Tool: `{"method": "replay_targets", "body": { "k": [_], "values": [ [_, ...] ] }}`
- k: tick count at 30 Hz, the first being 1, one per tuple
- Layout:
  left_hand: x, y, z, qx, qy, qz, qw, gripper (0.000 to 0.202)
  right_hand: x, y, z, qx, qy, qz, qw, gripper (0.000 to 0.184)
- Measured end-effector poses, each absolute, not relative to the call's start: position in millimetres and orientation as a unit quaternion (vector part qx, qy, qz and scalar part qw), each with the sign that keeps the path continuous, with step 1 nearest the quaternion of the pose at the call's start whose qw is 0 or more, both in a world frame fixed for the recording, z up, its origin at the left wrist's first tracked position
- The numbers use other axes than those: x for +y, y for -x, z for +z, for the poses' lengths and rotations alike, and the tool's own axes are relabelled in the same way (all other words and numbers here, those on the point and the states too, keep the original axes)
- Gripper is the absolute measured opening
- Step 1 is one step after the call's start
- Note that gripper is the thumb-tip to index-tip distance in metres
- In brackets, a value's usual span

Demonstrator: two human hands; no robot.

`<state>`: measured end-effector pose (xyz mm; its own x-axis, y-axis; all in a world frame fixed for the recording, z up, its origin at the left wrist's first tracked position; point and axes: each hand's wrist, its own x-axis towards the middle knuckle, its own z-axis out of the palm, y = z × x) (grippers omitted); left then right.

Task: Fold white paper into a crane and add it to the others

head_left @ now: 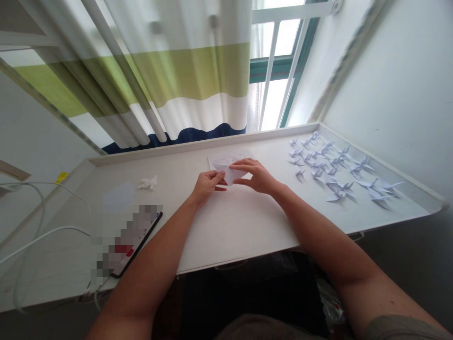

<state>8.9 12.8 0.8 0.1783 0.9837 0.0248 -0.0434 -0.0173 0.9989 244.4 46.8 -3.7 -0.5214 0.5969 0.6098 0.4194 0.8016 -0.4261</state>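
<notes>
A folded piece of white paper, roughly triangular with a point towards me, is held just over the white table, between my hands. My left hand pinches its left corner between thumb and fingers. On the other side, my right hand has its fingertips on the upper part of the paper and its thumb at the right lower edge. Behind the folded paper lies a flat sheet with faint markings, partly hidden by it and by my right hand.
Several folded white paper cranes stand at the table's right. On the left are a crumpled white tissue, pale paper sheets, a dark-edged phone, partly blurred out, and white cables. A raised rim runs along the back, below a curtain.
</notes>
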Motion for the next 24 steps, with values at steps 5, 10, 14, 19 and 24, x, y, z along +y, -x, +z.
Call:
{"method": "replay_targets", "body": {
  "k": [5, 10, 14, 19, 24],
  "values": [
    [11, -11, 4, 0.438, -0.543, 0.487, 0.525, 0.056, 44, -240, -8, -0.853, 0.303, 0.157, 0.395, 0.043],
    [10, -13, 3, 0.429, -0.539, 0.491, 0.533, 0.056, 39, -237, -8, -0.845, 0.312, 0.213, 0.378, 0.059],
    [10, -14, 2, 0.406, -0.55, 0.485, 0.545, 0.064, 36, -234, -5, -0.799, 0.316, 0.319, 0.4, 0.055],
    [9, -14, -1, 0.379, -0.58, 0.453, 0.561, 0.071, 35, -231, 0, -0.704, 0.308, 0.485, 0.416, 0.053],
    [7, -15, 4, 0.378, -0.58, 0.448, 0.566, 0.053, 29, -230, 7, -0.651, 0.276, 0.558, 0.435, 0.052]
  ]
}}
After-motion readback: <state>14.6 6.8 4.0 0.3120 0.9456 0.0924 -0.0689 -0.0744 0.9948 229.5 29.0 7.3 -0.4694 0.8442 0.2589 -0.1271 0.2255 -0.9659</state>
